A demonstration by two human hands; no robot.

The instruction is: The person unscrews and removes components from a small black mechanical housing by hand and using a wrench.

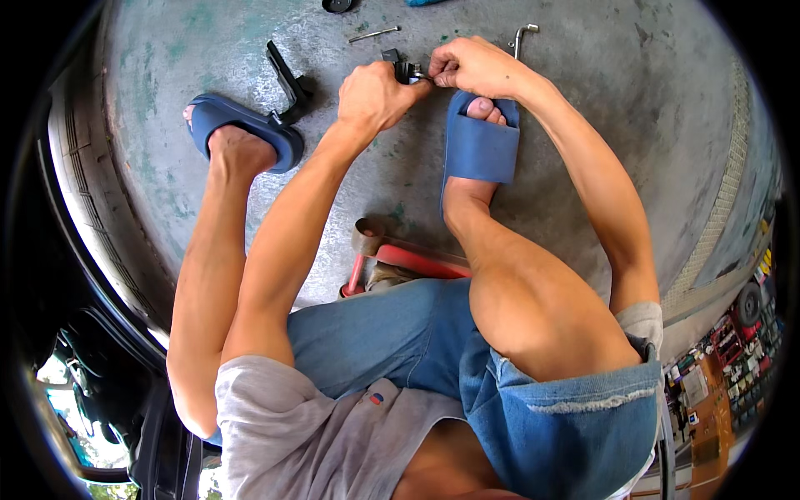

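Note:
My left hand (375, 96) is closed around a small black part with a shiny metal piece (406, 72), held just above the floor between my feet. Its thumb points toward my right hand (475, 68), whose fingertips are pinched together right at the part's metal end. Whatever sits between those fingertips is too small to make out. Left of my left hand, a long black bracket-like piece (287, 79) stands tilted beside my blue slide sandal (246, 129). An L-shaped metal wrench (521, 37) lies just beyond my right wrist.
A thin metal rod (373, 34) lies on the grey concrete floor (583, 150) ahead. Farther off are a round black part (337, 5) and a blue item (423, 2). Beneath me is a red frame (425, 260) with a caster. Cluttered shelves (742, 350) stand at the right.

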